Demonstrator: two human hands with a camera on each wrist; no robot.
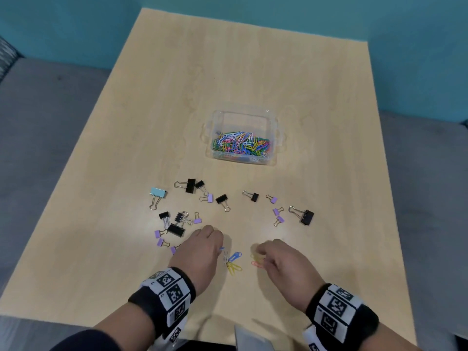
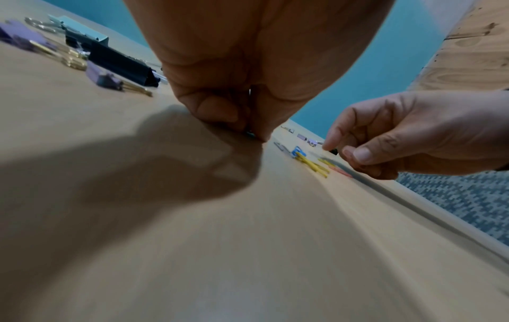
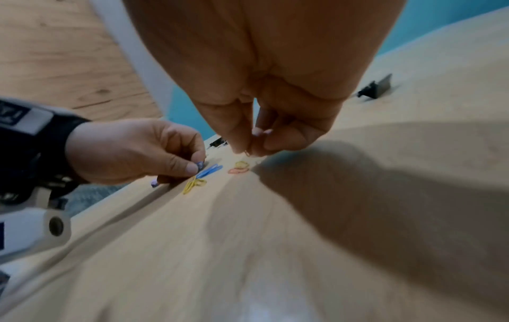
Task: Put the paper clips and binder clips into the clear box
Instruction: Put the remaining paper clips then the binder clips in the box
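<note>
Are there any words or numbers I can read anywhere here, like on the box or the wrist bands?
No words or numbers can be read.
Left wrist band: black-and-white square code patterns, plus tiny marks too small to read.
Right wrist band: the same kind of patterns and tiny unreadable marks.
Clear box: no label shows.
Binder clips and paper clips: no print visible.

1. A pale wood-grain tabletop (image 1: 253, 72) fills the middle of the head view.
2. A teal wall (image 1: 379, 19) rises behind its far edge.
3. Grey upholstered seating (image 1: 45, 117) lies to the left and right of the tabletop, with a patterned grey fabric (image 2: 468, 200) showing past the edge in the left wrist view.
4. Black wristbands (image 1: 164, 297) carry black-and-white square markers.
</note>
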